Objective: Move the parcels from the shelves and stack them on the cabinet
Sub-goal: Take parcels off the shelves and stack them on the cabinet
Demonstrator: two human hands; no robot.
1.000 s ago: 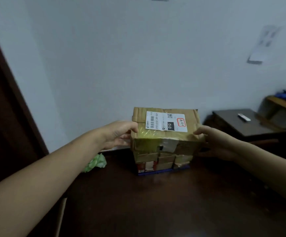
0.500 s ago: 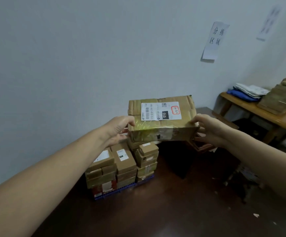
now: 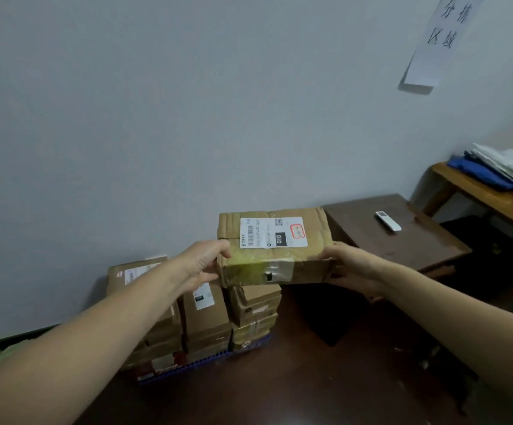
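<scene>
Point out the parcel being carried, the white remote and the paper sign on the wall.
carried parcel [image 3: 272,233], head view, on its white shipping label
white remote [image 3: 388,220], head view, middle of its body
paper sign [image 3: 439,41], head view, centre of the sheet

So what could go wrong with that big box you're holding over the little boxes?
The big parcel is held only at its ends, by the left hand and right hand, so it might slip and drop. It also looks wider than the column of boxes under it; set down there, it could hang over the side and tip.
</scene>
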